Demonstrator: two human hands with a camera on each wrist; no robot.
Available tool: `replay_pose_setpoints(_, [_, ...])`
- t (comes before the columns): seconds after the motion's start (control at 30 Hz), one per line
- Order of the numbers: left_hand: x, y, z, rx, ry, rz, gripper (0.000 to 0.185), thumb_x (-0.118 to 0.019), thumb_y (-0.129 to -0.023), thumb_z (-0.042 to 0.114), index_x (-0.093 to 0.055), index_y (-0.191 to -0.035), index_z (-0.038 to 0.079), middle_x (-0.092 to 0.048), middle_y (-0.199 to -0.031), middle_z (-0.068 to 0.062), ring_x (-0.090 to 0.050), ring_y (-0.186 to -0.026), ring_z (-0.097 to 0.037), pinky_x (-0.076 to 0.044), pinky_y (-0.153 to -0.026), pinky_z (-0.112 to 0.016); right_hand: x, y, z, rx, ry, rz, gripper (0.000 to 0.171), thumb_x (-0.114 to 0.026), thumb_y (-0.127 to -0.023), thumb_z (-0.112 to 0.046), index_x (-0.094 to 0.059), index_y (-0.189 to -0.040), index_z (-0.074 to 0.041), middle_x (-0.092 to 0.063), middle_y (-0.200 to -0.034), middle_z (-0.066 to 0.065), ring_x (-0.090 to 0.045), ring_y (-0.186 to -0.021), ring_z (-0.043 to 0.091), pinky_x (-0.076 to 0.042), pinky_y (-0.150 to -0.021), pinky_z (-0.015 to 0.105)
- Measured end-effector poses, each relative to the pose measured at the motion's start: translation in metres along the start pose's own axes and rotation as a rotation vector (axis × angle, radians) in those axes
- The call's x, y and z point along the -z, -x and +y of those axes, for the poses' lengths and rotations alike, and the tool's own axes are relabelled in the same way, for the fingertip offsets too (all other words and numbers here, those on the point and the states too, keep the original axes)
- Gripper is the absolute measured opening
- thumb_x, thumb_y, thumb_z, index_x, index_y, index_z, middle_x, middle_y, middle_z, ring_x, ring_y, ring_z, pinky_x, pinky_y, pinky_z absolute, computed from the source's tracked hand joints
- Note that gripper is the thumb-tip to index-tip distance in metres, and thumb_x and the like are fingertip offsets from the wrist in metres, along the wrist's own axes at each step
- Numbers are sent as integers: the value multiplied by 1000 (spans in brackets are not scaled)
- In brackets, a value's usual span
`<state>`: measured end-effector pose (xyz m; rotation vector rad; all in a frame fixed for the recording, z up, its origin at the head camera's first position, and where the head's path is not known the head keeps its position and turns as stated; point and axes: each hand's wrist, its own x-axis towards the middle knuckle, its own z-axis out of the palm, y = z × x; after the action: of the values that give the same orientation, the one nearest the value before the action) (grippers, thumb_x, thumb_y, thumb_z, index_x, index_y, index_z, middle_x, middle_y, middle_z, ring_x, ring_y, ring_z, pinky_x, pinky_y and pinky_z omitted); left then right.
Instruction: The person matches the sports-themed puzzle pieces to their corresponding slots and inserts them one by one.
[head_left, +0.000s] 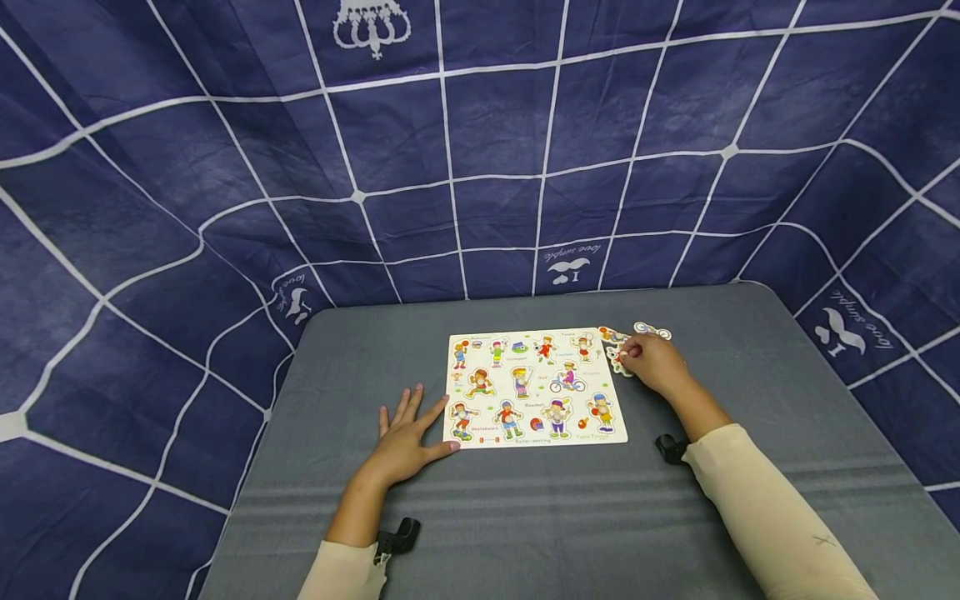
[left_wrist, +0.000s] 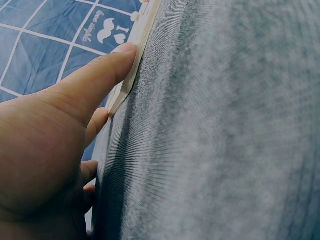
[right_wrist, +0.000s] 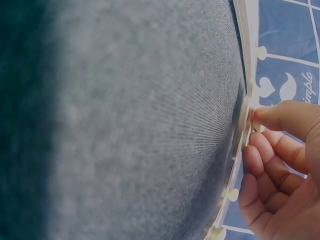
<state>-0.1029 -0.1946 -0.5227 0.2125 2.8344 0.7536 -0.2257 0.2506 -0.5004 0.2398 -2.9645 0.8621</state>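
A white wooden peg puzzle board with pictures of children at sports lies on the table. My left hand rests at its left side with fingers spread, the thumb touching the near left corner. Beyond the board's right edge, my right hand pinches a small puzzle piece between thumb and fingers, low over the surface. Two other loose pieces lie by that hand: one at the board's far right corner and a piece with wheels farther right. The fingers partly hide the pinched piece.
Grey cloth covers the table. A dark blue curtain with white grid lines rises behind it and at both sides. Small round knobs stick up from the pieces in the right wrist view.
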Motion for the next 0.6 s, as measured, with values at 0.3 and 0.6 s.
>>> replay_pose_setpoints(0.3, [1,-1,0,2,-4,2,87,-70,-83,66,-36,-157,35,-8,-171,-14,1,-159,-38,8,-120,-71,2,1,-4,27,-9,29,9,-66,-89,-9,-71,-92,-2,-67,-84,8,-59,-79,19,-44,-72,32])
replay_pose_setpoints(0.6, [1,0,0,2,-1,-1,88,-70,-83,67,-35,-158,35,-7,-171,-13,1,-159,-38,9,-120,-71,2,2,-11,38,-31,46,11,-66,-91,-11,-70,-94,-2,-66,-86,9,-58,-79,19,-44,-71,31])
